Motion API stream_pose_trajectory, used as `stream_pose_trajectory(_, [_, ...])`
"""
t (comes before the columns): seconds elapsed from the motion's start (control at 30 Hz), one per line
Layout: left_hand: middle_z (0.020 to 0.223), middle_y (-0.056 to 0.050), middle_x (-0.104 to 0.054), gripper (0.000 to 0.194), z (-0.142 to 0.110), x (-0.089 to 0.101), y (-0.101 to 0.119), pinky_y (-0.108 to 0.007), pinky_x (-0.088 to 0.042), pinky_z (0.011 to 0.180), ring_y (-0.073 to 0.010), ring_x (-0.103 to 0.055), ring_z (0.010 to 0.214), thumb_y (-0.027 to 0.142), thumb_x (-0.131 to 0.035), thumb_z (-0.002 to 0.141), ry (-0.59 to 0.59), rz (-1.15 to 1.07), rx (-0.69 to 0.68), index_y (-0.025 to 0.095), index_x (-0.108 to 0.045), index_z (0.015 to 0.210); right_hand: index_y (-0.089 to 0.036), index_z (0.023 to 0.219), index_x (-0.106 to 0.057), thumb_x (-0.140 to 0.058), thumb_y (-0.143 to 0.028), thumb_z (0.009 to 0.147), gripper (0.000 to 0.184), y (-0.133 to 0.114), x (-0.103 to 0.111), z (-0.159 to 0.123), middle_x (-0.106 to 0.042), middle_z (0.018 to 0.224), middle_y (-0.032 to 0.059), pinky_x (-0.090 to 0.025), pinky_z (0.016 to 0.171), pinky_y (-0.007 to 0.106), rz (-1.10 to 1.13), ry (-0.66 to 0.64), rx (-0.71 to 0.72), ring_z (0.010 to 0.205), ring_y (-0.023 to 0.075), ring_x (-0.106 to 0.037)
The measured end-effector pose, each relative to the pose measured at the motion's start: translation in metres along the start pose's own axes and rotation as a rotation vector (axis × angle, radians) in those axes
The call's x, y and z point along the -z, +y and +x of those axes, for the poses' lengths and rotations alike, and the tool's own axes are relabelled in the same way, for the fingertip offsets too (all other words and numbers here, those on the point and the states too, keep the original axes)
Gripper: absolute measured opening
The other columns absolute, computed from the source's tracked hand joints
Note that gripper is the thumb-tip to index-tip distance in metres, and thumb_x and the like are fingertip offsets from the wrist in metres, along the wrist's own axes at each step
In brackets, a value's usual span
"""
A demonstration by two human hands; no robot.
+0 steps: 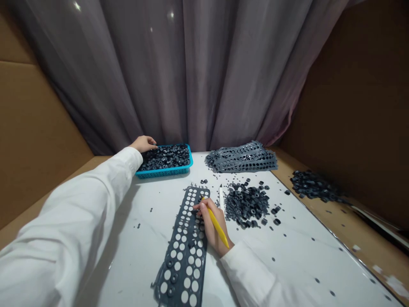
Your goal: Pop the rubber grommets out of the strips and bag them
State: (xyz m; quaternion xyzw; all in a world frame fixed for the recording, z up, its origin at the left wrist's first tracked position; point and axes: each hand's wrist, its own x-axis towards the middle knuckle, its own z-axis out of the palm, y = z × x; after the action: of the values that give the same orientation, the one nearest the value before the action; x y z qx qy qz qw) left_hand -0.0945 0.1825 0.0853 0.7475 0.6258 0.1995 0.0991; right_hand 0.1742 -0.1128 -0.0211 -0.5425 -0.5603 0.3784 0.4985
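Yellow tool [220, 229] x1, pinched in right hand [211, 228] over far half of one perforated strip [183, 265]; tool tip unclear, strip's near end cut off. Left hand [143, 144] at far-left corner of one blue basket [191, 161], grip unreadable. One white pen-like item [221, 199], one stack [239, 158] far right, layers uncountable.

Long white sleeves, loosely creased, with buttoned-looking fitted cuffs.

From view centre: curtain [204, 85] showing grey-purple at 12, basket [163, 172] showing turquoise at 9, sheet [185, 256] showing white-dotted dark grey at 6.
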Motion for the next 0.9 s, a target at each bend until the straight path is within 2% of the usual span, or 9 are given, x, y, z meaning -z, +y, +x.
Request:
stream_pose_trajectory(0.33, [0.083, -0.004, -0.070, 0.039, -0.005, 0.005, -0.001, -0.027, -0.049, 0.077, -0.0198, -0.064, 0.082, 0.042, -0.076, 0.052, 0.001, -0.016, -0.047, 0.018, -0.068, 0.081, -0.022, 0.080, -0.053, -0.037, -0.041, 0.092, 0.027, 0.003, 0.000, 0.000, -0.070, 0.086, 0.0017, -0.045, 0.072, 0.026, 0.019, 0.011, 0.021, 0.074, 0.0162, -0.063])
stream_pose_trajectory(0.5, [0.087, -0.007, -0.068, 0.033, -0.016, 0.014, 0.009, -0.031, -0.047, 0.078, -0.0213, -0.061, 0.082, 0.040, -0.068, 0.063, 0.105, 0.029, -0.131, 0.015, -0.066, 0.085, -0.022, 0.080, -0.052, -0.037, -0.041, 0.092, 0.028, 0.000, 0.001, -0.001, -0.070, 0.086, 0.0018, -0.045, 0.070, 0.026, 0.011, 0.014, 0.036, 0.071, 0.0159, -0.063])
stream_pose_trajectory(0.6, [0.095, -0.009, -0.064, 0.033, -0.042, 0.015, 0.025, -0.031, -0.044, 0.082, -0.0203, -0.057, 0.087, 0.040, -0.055, 0.074, 0.156, 0.064, -0.263, 0.015, -0.063, 0.093, -0.022, 0.081, -0.052, -0.037, -0.041, 0.092, 0.027, -0.001, 0.001, -0.001, -0.070, 0.086, 0.0018, -0.045, 0.070, 0.027, 0.006, 0.020, 0.031, 0.072, 0.0162, -0.062])
stream_pose_trajectory(0.63, [0.095, -0.007, -0.063, 0.032, -0.055, 0.013, 0.030, -0.030, -0.043, 0.082, -0.0192, -0.057, 0.088, 0.041, -0.055, 0.075, 0.128, 0.074, -0.322, 0.016, -0.063, 0.092, -0.022, 0.081, -0.052, -0.037, -0.041, 0.092, 0.027, -0.001, 0.001, -0.001, -0.070, 0.086, 0.0019, -0.045, 0.071, 0.027, 0.005, 0.022, 0.030, 0.072, 0.0162, -0.062])
stream_pose_trajectory(0.7, [0.086, -0.002, -0.064, 0.027, -0.085, 0.007, 0.037, -0.024, -0.043, 0.078, -0.0157, -0.058, 0.081, 0.042, -0.064, 0.068, -0.027, 0.105, -0.443, 0.020, -0.065, 0.082, -0.022, 0.081, -0.052, -0.037, -0.042, 0.092, 0.028, -0.001, 0.001, -0.001, -0.069, 0.086, 0.0019, -0.045, 0.071, 0.027, 0.001, 0.021, 0.028, 0.072, 0.0163, -0.062])
stream_pose_trajectory(0.73, [0.078, 0.000, -0.064, 0.024, -0.101, 0.002, 0.038, -0.022, -0.043, 0.072, -0.0143, -0.058, 0.075, 0.041, -0.069, 0.063, -0.170, 0.133, -0.510, 0.021, -0.066, 0.076, -0.022, 0.081, -0.053, -0.036, -0.042, 0.092, 0.028, -0.001, 0.001, -0.001, -0.069, 0.086, 0.0019, -0.045, 0.071, 0.027, -0.002, 0.020, 0.029, 0.072, 0.0163, -0.062])
stream_pose_trajectory(0.77, [0.076, 0.001, -0.064, 0.024, -0.115, -0.004, 0.038, -0.022, -0.041, 0.068, -0.0139, -0.058, 0.071, 0.040, -0.069, 0.064, -0.388, 0.229, -0.586, 0.021, -0.067, 0.079, -0.022, 0.081, -0.053, -0.037, -0.042, 0.092, 0.028, 0.000, 0.001, -0.001, -0.069, 0.085, 0.0019, -0.044, 0.071, 0.027, -0.005, 0.020, 0.031, 0.073, 0.0164, -0.062])
stream_pose_trajectory(0.8, [0.078, 0.001, -0.065, 0.025, -0.129, -0.010, 0.036, -0.022, -0.040, 0.063, -0.0141, -0.058, 0.070, 0.038, -0.069, 0.065, -0.480, 0.297, -0.595, 0.022, -0.067, 0.084, -0.022, 0.081, -0.054, -0.037, -0.042, 0.092, 0.028, 0.000, 0.000, -0.001, -0.069, 0.085, 0.0019, -0.044, 0.072, 0.027, -0.008, 0.020, 0.034, 0.074, 0.0165, -0.062])
stream_pose_trajectory(0.9, [0.084, -0.001, -0.067, 0.022, -0.156, -0.026, 0.027, -0.023, -0.037, 0.058, -0.0142, -0.057, 0.065, 0.031, -0.065, 0.070, -0.516, 0.351, -0.568, 0.021, -0.066, 0.090, -0.021, 0.082, -0.055, -0.038, -0.041, 0.091, 0.028, 0.002, 0.000, -0.001, -0.069, 0.085, 0.0017, -0.044, 0.072, 0.027, -0.003, 0.028, 0.042, 0.074, 0.0164, -0.062])
